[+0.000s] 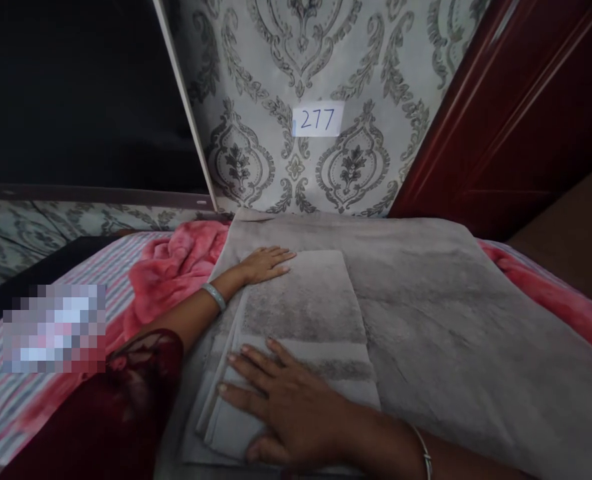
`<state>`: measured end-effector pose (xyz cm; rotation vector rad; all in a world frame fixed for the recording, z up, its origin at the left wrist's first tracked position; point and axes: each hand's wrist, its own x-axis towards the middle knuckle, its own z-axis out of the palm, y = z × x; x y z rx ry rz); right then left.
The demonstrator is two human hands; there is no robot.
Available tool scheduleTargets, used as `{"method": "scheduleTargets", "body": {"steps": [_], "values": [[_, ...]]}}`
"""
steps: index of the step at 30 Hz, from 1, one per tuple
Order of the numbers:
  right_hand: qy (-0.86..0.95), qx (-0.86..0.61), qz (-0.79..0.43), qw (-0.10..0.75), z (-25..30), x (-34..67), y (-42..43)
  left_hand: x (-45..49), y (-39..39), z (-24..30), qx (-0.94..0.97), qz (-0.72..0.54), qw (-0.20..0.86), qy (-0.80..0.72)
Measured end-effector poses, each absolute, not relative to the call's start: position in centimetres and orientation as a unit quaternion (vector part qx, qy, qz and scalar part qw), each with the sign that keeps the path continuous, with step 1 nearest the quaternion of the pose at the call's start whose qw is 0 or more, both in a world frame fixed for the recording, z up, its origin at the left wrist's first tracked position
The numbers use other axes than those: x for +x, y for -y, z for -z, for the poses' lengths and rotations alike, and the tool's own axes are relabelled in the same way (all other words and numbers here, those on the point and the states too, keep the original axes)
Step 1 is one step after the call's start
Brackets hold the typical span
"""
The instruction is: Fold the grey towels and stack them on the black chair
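The folded gray cloth [301, 313] lies beneath my left grip [266, 265], spread flat at its far-left corner, and my right grip [296, 407], spread wide on its near portion. A gray blanket [466, 340] extends rightward from the right grip.

Patterned wall [303, 80] beside red woodwork [496, 120]

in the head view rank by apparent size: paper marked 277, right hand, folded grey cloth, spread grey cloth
1. Spread grey cloth
2. Folded grey cloth
3. Right hand
4. Paper marked 277
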<state>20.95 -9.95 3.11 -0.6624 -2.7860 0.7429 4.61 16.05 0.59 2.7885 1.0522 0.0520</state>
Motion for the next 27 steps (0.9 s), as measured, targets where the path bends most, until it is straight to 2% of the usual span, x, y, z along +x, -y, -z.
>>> {"method": "scheduleTargets", "body": {"steps": [5, 11, 18, 27], "values": [[0.939, -0.229, -0.238, 0.093, -2.6, 20.6, 10.0, 4.9, -15.6, -0.7, 0.920, -0.017, 0.059, -0.388], [0.947, -0.234, -0.206, 0.079, -1.4, 20.4, 9.9, 4.9, -13.2, -2.2, 0.898, -0.074, -0.015, -0.433], [0.941, -0.263, -0.196, 0.080, -0.8, 19.8, 11.5, 3.7, -5.4, -2.2, 0.949, -0.044, 0.065, -0.305], [0.926, -0.246, -0.274, 0.082, -1.9, 19.8, 15.7, 3.0, -3.5, -0.7, 0.939, -0.060, 0.062, -0.333]]}}
